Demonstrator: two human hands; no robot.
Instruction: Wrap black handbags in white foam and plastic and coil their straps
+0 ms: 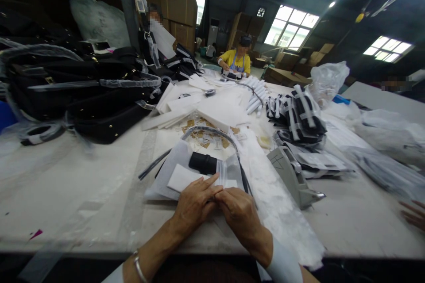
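In front of me lies a bag [159,188], mostly hidden under white sheet padding, with a plastic-wrapped handle [206,128] arching behind it. A black strap piece [202,162] rests on the padding beside a white foam strip [181,179]. A clear plastic strip [223,172] crosses the strap piece's right end. My left hand [195,199] has its index finger stretched over that plastic, its other fingers drawn together at the lower end. My right hand [241,210] pinches there too, fingertips touching the left ones. Exactly what lies between the fingertips is partly hidden.
Black bags [109,101] are piled on the left. White foam sheets [215,106] and small brown tags lie beyond the bag. At right stand a grey tape dispenser [294,177] and wrapped black pieces [297,115]. A co-worker in yellow [237,59] sits opposite; another person's hand [413,214] shows far right.
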